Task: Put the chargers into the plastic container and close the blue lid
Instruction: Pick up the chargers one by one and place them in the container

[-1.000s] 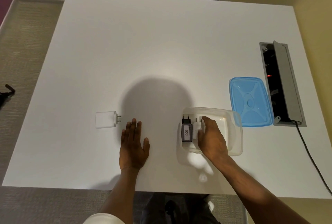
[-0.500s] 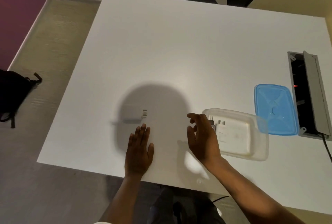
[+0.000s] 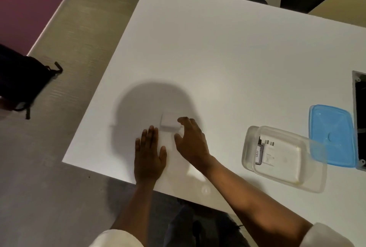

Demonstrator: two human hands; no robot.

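A white table (image 3: pixel 227 58) is filling the view above grey floor (image 3: pixel 59 197); a black bag (image 3: pixel 21 82) is lying there. The left hand (image 3: pixel 149 154) is resting flat, the right hand (image 3: pixel 191 139) spreading empty-fingered beside a white charger (image 3: pixel 168 122).

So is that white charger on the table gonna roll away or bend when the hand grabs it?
Probably not. The white charger looks like a blocky cube lying flat on the table, so it should stay put and stay stiff. Its smooth sides might be a bit slippery for the right hand reaching for it.
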